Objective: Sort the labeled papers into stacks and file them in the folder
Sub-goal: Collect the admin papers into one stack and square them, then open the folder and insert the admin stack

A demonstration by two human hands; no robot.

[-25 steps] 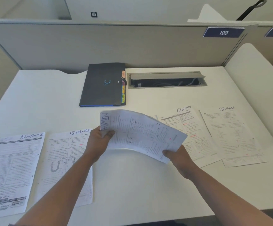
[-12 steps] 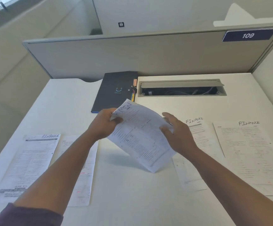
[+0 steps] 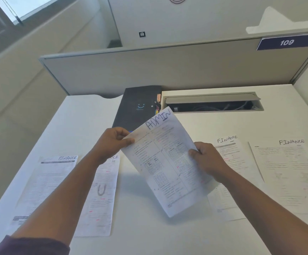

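Head view: left hand and right hand pinch the ADMIN sheet by opposite side edges, fingers curled, holding it above the surface. Likely light and floppy, so edge grips suit it. Dark folder lies closed behind; contents hidden, coloured tabs showing

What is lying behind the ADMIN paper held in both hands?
Behind the ADMIN paper lies the dark folder, its near edge covered. The paper also hides part of one FINANCE sheet.
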